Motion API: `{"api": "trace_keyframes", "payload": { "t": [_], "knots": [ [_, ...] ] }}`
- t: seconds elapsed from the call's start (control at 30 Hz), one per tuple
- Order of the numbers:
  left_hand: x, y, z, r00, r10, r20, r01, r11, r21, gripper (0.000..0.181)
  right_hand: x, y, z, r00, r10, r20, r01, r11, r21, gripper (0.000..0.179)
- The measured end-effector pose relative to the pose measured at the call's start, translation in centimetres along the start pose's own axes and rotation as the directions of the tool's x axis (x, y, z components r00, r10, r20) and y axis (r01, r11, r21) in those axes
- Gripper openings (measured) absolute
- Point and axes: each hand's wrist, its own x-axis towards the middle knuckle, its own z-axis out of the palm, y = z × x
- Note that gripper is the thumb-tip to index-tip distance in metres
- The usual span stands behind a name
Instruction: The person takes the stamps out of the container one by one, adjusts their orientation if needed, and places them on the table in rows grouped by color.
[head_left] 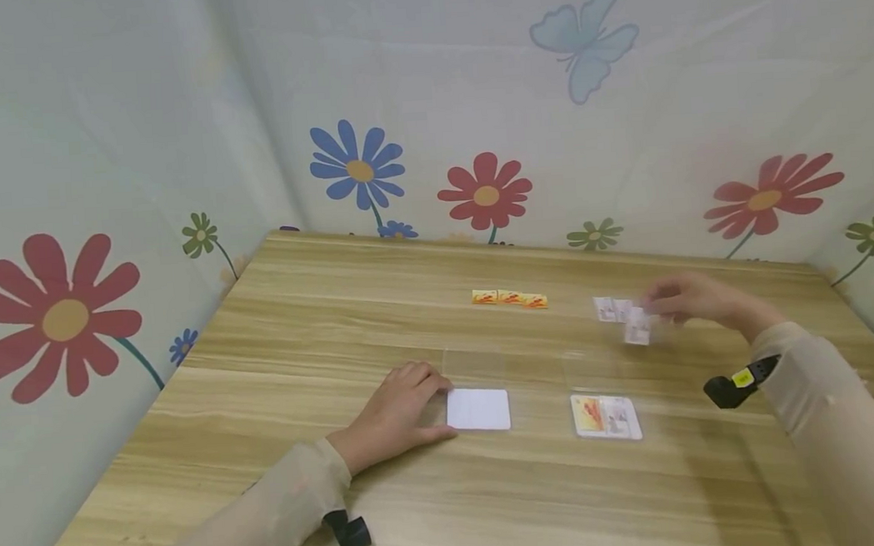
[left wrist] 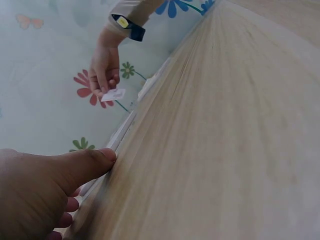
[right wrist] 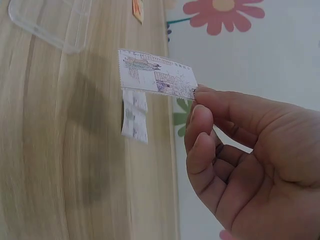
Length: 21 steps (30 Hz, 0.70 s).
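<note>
My right hand (head_left: 690, 299) pinches a pale stamp (right wrist: 157, 75) with purplish print and perforated edges between thumb and forefinger, held above the table. Two similar pale stamps (head_left: 612, 309) lie just beyond it, partly behind the held one in the right wrist view. My left hand (head_left: 400, 413) holds the left side of a clear plastic case with a white insert (head_left: 479, 410), its thumb at the near corner and its fingers at the far one. A second clear case (head_left: 607, 418) to the right contains an orange stamp (head_left: 587, 414) and a pale stamp (head_left: 618, 416) side by side.
Three orange-yellow stamps (head_left: 510, 297) lie in a row toward the back of the wooden table (head_left: 263, 384). Transparent lids stand open behind both cases. A flower-printed cloth (head_left: 410, 82) hangs along the back and left side.
</note>
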Motion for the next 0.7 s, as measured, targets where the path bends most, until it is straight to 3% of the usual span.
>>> {"api": "trace_keyframes", "payload": {
  "t": [0.7],
  "knots": [
    [-0.2, -0.1, 0.2, 1.000, -0.006, 0.014, 0.006, 1.000, 0.009, 0.052, 0.9, 3.7, -1.2, 0.998, 0.058, 0.003, -0.058, 0.998, 0.036, 0.032]
  ]
}}
